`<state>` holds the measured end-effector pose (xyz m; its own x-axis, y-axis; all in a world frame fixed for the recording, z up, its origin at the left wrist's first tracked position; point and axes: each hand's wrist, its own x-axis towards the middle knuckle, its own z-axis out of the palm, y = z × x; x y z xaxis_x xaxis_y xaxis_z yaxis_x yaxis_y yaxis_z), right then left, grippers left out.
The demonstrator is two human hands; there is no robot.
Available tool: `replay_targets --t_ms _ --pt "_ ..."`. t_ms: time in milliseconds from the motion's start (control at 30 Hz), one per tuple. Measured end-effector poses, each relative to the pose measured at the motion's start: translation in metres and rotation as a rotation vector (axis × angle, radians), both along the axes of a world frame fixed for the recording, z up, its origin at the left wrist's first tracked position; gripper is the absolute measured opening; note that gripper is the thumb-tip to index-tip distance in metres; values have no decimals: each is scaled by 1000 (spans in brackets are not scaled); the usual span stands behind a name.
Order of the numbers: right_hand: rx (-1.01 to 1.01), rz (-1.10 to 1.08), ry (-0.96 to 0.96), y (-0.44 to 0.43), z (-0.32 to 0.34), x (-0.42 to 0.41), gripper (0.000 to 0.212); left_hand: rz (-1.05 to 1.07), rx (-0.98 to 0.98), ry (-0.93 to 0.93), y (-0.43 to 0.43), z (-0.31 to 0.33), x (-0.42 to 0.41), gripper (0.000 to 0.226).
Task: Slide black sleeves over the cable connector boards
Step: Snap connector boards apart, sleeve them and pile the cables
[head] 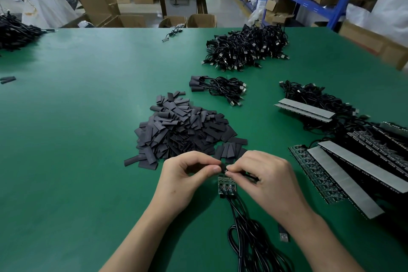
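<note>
My left hand (187, 171) and my right hand (262, 174) meet fingertip to fingertip just above the green table. Between them they pinch a small black piece (224, 169), probably a sleeve or a cable end; most of it is hidden by my fingers. Right below lie three small connector boards (227, 187) side by side, with black cables (247, 238) trailing toward me. A big heap of flat black sleeves (183, 130) lies just beyond my hands.
Sleeved cables (217, 87) lie in a small bundle behind the heap, and a large pile of USB cables (247, 48) sits farther back. Strips of boards with grey backing (353, 172) fill the right side. A loose USB plug (283, 235) lies near my right forearm.
</note>
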<state>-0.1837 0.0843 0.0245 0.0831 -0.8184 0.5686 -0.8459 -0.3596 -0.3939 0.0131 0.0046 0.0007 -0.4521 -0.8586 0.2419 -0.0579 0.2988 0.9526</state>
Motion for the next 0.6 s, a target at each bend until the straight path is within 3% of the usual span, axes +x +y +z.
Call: replay_targets --t_ms 200,433,600 --pt "76 -3 -83 0 0 2 9 -20 -137 -54 -5 0 4 14" --pt "506 14 -579 -2 2 -9 10 19 -266 -44 -2 4 3 12" --pt "746 146 -669 -3 3 -9 21 20 -324 -79 -1 5 2 16"
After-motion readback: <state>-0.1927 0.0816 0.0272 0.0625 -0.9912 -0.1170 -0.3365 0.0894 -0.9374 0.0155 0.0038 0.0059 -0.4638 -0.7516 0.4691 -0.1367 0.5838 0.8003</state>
